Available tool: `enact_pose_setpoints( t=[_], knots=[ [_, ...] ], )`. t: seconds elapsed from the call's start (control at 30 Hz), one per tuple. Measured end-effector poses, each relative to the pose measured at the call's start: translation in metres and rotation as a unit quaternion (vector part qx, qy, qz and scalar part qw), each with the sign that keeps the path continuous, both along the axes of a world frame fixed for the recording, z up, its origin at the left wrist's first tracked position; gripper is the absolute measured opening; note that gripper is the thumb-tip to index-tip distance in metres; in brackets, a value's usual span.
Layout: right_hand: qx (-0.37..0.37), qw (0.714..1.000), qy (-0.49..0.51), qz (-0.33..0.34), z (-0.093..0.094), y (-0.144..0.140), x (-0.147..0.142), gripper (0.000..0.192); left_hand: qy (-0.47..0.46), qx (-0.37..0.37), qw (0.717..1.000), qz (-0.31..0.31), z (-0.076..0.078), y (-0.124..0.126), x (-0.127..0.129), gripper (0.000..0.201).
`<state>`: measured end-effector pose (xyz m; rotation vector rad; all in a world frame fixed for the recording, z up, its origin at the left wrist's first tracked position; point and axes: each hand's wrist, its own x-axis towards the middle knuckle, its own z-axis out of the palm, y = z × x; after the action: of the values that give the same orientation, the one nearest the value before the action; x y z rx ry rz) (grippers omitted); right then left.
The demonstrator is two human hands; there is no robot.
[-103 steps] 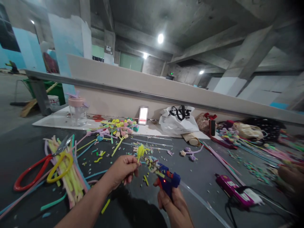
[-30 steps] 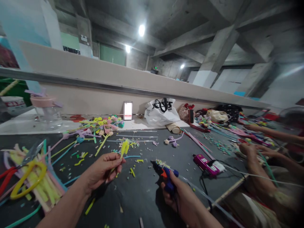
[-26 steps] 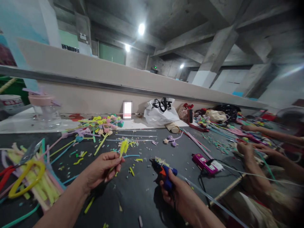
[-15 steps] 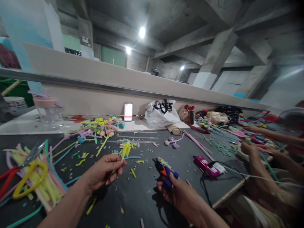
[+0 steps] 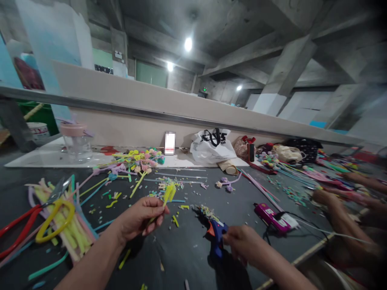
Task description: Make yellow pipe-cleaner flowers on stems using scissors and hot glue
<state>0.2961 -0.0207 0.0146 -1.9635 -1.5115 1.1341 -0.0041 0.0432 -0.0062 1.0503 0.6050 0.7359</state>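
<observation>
Since the earlier frames the blue glue gun [image 5: 216, 237] has been lowered from the raised grip seen before; it now stands on the dark table [image 5: 181, 257] and the right hand [image 5: 243, 243] sits just beside its handle, touching it at the rear. Left to right: red-handled scissors [image 5: 18, 229] and a yellow loop [image 5: 54, 220] are seen lying on a heap of yellow and pink pipe cleaners [image 5: 68, 225] at the left edge; behind it a clear jar with a pink lid [image 5: 74, 139] stands on a white board [image 5: 33, 157]. A pile of finished pipe-cleaner flowers [image 5: 136, 159] lies further back, towards the middle. The left hand [image 5: 140, 219] is held above the table, thumb and fingertips pinched shut on the stem of a yellow pipe-cleaner piece [image 5: 168, 193], its tufted end pointing up and away. Cut scraps are scattered all around. The right hand's fingers are curled loosely by the gun's grip; whether they are closed around it cannot be told. A white plastic bag [image 5: 213, 147] leans against the back wall. A magenta glue gun [image 5: 269, 212] lies to the right with a cable attached. At the far right another person's hands [image 5: 326, 199] are at work among more coloured stems
</observation>
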Motion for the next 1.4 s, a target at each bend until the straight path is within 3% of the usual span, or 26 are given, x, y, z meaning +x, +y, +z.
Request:
enact_pose_setpoints(
  t=[0.1,0.27,0.37,0.53,0.83,1.2,1.4],
  knots=[
    [0.125,0.991,0.035,0.028,0.020,0.008,-0.027,0.018,0.014,-0.004,1.000,-0.011,0.001,-0.001,0.001,0.021],
    [0.178,0.965,0.192,0.031,0.030,0.029,-0.087,0.005,0.036,-0.006,0.998,-0.045,0.003,-0.003,0.002,0.020],
    [0.189,0.946,0.259,0.045,0.027,0.041,-0.104,0.007,0.040,-0.006,0.997,-0.062,0.003,-0.003,0.001,0.019],
    [0.165,0.936,0.307,0.056,0.028,0.047,-0.107,0.012,0.039,0.003,0.997,-0.067,0.003,-0.002,0.001,0.019],
    [0.182,0.941,0.282,0.048,0.035,0.044,-0.117,0.010,0.057,0.008,0.996,-0.075,0.006,-0.003,0.002,0.022],
    [0.225,0.952,0.200,0.050,0.030,0.050,-0.120,0.009,0.064,0.026,0.995,-0.072,0.004,-0.002,0.001,0.022],
    [0.222,0.942,0.248,0.041,0.030,0.049,-0.119,0.020,0.050,0.028,0.996,-0.075,0.005,-0.002,0.000,0.020]
  ],
)
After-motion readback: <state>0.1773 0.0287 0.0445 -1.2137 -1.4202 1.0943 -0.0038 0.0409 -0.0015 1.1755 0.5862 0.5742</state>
